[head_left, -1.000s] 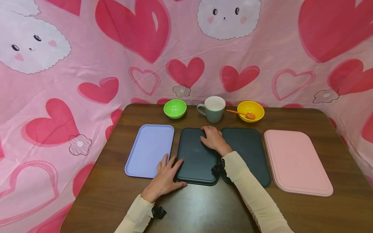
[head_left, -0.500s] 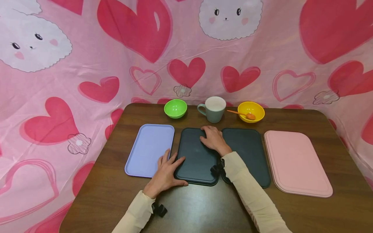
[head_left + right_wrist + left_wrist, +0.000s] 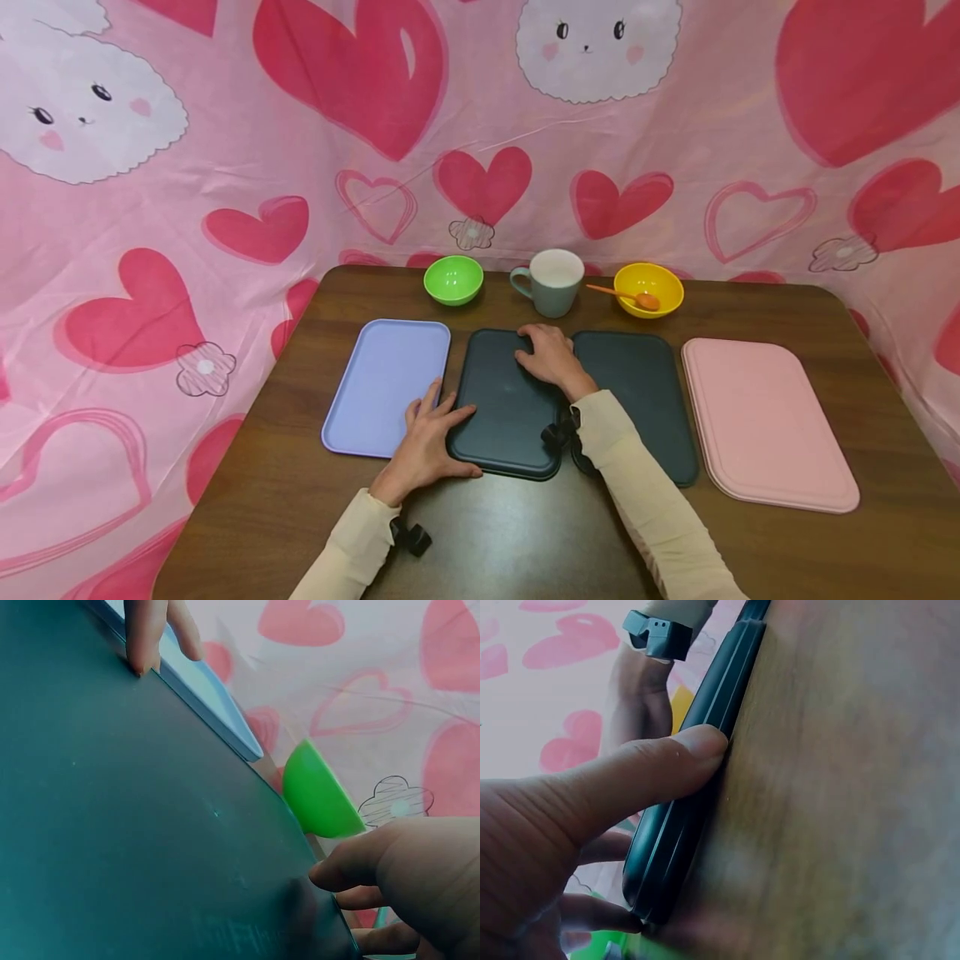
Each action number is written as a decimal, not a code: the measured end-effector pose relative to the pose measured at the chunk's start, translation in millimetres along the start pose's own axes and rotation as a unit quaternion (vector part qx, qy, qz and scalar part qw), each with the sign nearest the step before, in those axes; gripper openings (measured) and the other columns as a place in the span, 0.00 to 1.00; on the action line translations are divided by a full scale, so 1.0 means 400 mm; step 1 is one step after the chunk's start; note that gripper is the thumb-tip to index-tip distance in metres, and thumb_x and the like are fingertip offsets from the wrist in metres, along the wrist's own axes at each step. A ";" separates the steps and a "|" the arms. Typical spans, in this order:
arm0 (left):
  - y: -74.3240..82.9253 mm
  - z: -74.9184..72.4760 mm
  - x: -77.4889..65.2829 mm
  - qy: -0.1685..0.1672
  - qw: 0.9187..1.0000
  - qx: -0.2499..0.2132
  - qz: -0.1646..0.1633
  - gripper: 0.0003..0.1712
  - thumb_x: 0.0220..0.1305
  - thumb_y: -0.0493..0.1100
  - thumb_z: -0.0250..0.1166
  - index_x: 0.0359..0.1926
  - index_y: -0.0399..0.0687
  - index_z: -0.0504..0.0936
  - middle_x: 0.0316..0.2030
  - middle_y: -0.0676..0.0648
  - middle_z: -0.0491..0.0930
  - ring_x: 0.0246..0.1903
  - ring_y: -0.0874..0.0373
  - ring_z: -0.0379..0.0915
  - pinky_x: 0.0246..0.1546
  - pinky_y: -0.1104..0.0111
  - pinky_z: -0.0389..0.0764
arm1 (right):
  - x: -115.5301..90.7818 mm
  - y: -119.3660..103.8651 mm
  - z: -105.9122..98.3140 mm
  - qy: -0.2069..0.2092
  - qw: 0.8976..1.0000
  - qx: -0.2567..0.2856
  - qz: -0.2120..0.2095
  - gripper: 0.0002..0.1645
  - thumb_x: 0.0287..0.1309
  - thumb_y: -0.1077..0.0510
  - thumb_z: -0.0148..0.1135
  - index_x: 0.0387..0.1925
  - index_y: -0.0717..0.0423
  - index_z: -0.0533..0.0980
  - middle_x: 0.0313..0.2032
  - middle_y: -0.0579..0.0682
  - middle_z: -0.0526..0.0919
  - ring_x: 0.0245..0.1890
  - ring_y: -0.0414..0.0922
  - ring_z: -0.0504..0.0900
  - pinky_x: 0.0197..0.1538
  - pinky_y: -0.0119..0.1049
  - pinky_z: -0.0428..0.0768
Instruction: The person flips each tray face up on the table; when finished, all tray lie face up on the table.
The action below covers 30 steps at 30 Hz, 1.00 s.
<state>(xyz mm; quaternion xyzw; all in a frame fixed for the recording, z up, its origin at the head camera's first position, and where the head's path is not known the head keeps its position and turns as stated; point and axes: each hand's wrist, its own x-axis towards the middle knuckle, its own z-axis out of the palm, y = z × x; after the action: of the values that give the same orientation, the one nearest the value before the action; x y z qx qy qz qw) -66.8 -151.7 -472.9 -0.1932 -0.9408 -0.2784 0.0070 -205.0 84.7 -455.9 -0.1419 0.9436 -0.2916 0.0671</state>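
Note:
A dark green-black tray (image 3: 502, 392) lies smooth side up in the middle of the table, both hands at its edges. My left hand (image 3: 420, 450) spreads around its near left corner. The left thumb (image 3: 701, 742) presses the near side, where two layers show stacked in the left wrist view; the other fingers reach along the left edge, beside the lavender tray (image 3: 386, 392). At the far right corner, my right hand (image 3: 553, 360) grips the dark tray, its thumb on the rim and its fingers over the far edge. Those right fingertips are partly hidden.
Another dark tray (image 3: 641, 400) lies partly under the right forearm, with a pink tray (image 3: 772, 425) farther right. Along the back stand a green bowl (image 3: 453, 282), a grey-green mug (image 3: 557, 292) and a yellow bowl (image 3: 633, 282) holding an orange spoon (image 3: 645, 302).
My left fingers have slid slightly forward along the tray's left edge and the thumb has shifted a little. The right hand and the trays look nearly still.

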 end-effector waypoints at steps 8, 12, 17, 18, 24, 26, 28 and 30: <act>0.003 -0.010 0.000 -0.001 0.999 -0.037 -0.011 0.51 0.31 0.55 0.87 0.62 0.50 0.80 0.69 0.31 0.69 0.77 0.34 0.43 0.65 0.34 0.50 | 0.002 0.005 -0.007 -0.007 1.000 0.017 -0.001 0.27 0.64 0.51 0.60 0.62 0.56 0.75 0.67 0.61 0.74 0.68 0.63 0.69 0.62 0.67 0.66; 0.006 -0.021 0.000 0.002 0.996 -0.080 -0.023 0.52 0.31 0.52 0.87 0.63 0.52 0.78 0.70 0.32 0.67 0.78 0.37 0.40 0.66 0.34 0.49 | 0.005 0.009 -0.009 -0.012 0.999 0.039 0.006 0.27 0.64 0.51 0.60 0.62 0.56 0.74 0.66 0.61 0.75 0.68 0.64 0.69 0.62 0.67 0.65; 0.012 -0.032 0.001 0.008 0.993 -0.113 -0.036 0.53 0.32 0.50 0.87 0.65 0.54 0.77 0.72 0.34 0.66 0.78 0.36 0.41 0.66 0.32 0.51 | 0.007 0.014 -0.012 -0.005 0.998 0.067 0.009 0.28 0.63 0.50 0.61 0.62 0.57 0.74 0.65 0.62 0.76 0.68 0.65 0.69 0.64 0.68 0.63; 0.014 -0.035 0.001 0.010 0.992 -0.119 -0.038 0.53 0.32 0.50 0.87 0.65 0.54 0.76 0.72 0.35 0.65 0.78 0.35 0.42 0.66 0.32 0.51 | 0.007 0.015 -0.012 -0.002 0.997 0.071 0.008 0.28 0.63 0.50 0.61 0.61 0.57 0.75 0.64 0.62 0.76 0.68 0.65 0.69 0.65 0.68 0.63; 0.021 -0.053 0.000 0.028 0.987 -0.158 -0.029 0.53 0.34 0.45 0.87 0.66 0.53 0.75 0.74 0.36 0.62 0.77 0.36 0.51 0.68 0.34 0.58 | 0.006 0.022 -0.012 0.014 0.995 0.102 -0.010 0.29 0.63 0.50 0.62 0.62 0.58 0.74 0.64 0.61 0.77 0.68 0.62 0.71 0.69 0.63 0.65; 0.021 -0.059 0.000 0.035 0.984 -0.172 -0.022 0.53 0.34 0.44 0.86 0.67 0.52 0.74 0.75 0.37 0.61 0.75 0.37 0.55 0.68 0.37 0.62 | 0.006 0.023 -0.012 0.019 0.993 0.116 -0.018 0.29 0.62 0.51 0.63 0.62 0.59 0.74 0.64 0.61 0.77 0.67 0.61 0.71 0.70 0.60 0.66; 0.021 -0.063 0.000 0.038 0.982 -0.185 -0.018 0.53 0.35 0.42 0.86 0.67 0.52 0.74 0.75 0.38 0.60 0.75 0.40 0.58 0.68 0.40 0.66 | 0.004 0.023 -0.012 0.022 0.991 0.130 -0.021 0.30 0.62 0.51 0.63 0.63 0.59 0.73 0.64 0.62 0.76 0.67 0.60 0.71 0.70 0.57 0.67; 0.023 -0.066 0.000 0.039 0.980 -0.194 -0.015 0.55 0.35 0.41 0.86 0.68 0.52 0.72 0.76 0.39 0.59 0.75 0.42 0.59 0.67 0.42 0.67 | 0.002 0.023 -0.012 0.022 0.989 0.142 -0.018 0.31 0.63 0.50 0.63 0.64 0.59 0.72 0.64 0.62 0.76 0.68 0.60 0.71 0.70 0.58 0.67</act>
<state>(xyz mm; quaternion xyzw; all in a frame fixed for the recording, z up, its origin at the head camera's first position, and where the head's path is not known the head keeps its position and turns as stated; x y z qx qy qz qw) -66.1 -158.6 -445.8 -0.1651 -0.8708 -0.4632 0.0022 -208.9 94.4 -457.3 -0.1417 0.8912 -0.4268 0.0602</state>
